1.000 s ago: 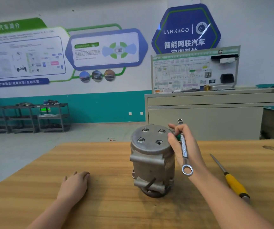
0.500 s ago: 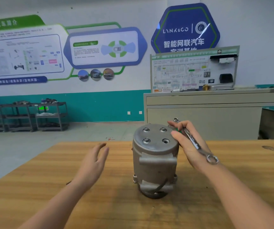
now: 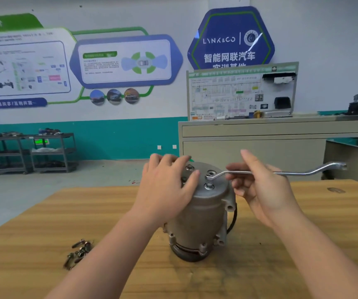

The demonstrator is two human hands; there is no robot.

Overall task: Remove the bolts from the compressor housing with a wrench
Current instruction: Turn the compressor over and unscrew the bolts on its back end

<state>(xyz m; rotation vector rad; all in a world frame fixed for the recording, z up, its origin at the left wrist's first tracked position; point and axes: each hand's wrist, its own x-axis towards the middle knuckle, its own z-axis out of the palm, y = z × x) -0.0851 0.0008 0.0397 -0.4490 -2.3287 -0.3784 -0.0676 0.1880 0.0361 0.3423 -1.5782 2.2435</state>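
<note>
Compressor housing upright on the desk, wrench set on a top bolt

The grey metal compressor housing (image 3: 201,214) stands on end on the wooden desk (image 3: 44,223), its round flat cap facing up with bolts (image 3: 209,186) sunk in recesses. A long silver wrench (image 3: 281,172) with cranked ends lies level above the cap, its near ring seated over one bolt, its handle reaching off to the right past the housing's edge.
</note>
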